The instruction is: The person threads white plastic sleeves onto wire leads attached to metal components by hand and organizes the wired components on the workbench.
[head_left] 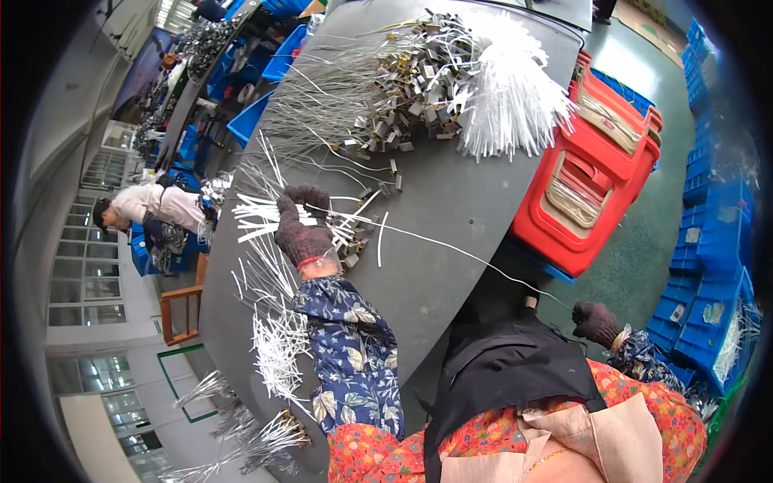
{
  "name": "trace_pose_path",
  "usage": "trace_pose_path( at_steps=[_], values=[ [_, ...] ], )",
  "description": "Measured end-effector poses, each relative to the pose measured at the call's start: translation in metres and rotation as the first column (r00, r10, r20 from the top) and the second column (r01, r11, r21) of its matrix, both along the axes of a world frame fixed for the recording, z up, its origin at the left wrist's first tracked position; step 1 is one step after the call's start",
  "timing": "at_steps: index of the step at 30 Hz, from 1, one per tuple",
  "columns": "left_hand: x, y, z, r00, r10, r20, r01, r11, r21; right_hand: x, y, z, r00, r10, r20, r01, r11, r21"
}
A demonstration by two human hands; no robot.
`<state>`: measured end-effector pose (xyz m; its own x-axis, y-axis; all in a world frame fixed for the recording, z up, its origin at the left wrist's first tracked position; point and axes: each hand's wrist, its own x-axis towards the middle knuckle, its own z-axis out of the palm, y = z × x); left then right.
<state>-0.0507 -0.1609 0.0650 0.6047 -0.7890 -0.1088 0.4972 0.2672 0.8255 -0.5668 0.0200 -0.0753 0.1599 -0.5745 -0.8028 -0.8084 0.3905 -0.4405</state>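
Note:
My left hand (306, 229), in a dark brown knit glove, is closed over a bunch of white strips (256, 217) on the grey table. Small metal blocks with wires (350, 241) lie beside its fingers. From that hand a thin white wire (459, 245) runs slackly across the table and past its edge. Its far end reaches my right hand (596, 324), gloved alike and closed in a fist off the table, to the right. One loose white strip (382, 240) lies just right of the left hand.
Across the far table (451, 306) lie a heap of metal blocks on wires (419, 88) and a white strip bundle (511, 97). More strips (278, 354) lie near my left forearm. Red stools (584, 193) and blue crates (688, 241) stand right. Another person (165, 209) bends at the left.

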Motion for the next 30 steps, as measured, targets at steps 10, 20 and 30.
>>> trace_pose_path(
  at_steps=[10, 20, 30],
  values=[
    [0.016, 0.006, -0.017, 0.996, -0.044, 0.074, 0.044, 0.999, -0.003, 0.002, -0.011, 0.0, 0.998, 0.069, -0.001, -0.068, 0.984, -0.163],
    [-0.133, 0.083, -0.042, 0.925, -0.379, -0.032, 0.351, 0.818, 0.456, 0.049, -0.028, 0.001, 0.978, 0.182, 0.1, -0.168, 0.976, -0.136],
    [-0.052, 0.058, -0.079, 0.943, -0.307, 0.131, 0.163, 0.767, 0.621, 0.269, -0.15, 0.04, 0.769, 0.368, 0.522, -0.111, 0.882, -0.457]
  ],
)
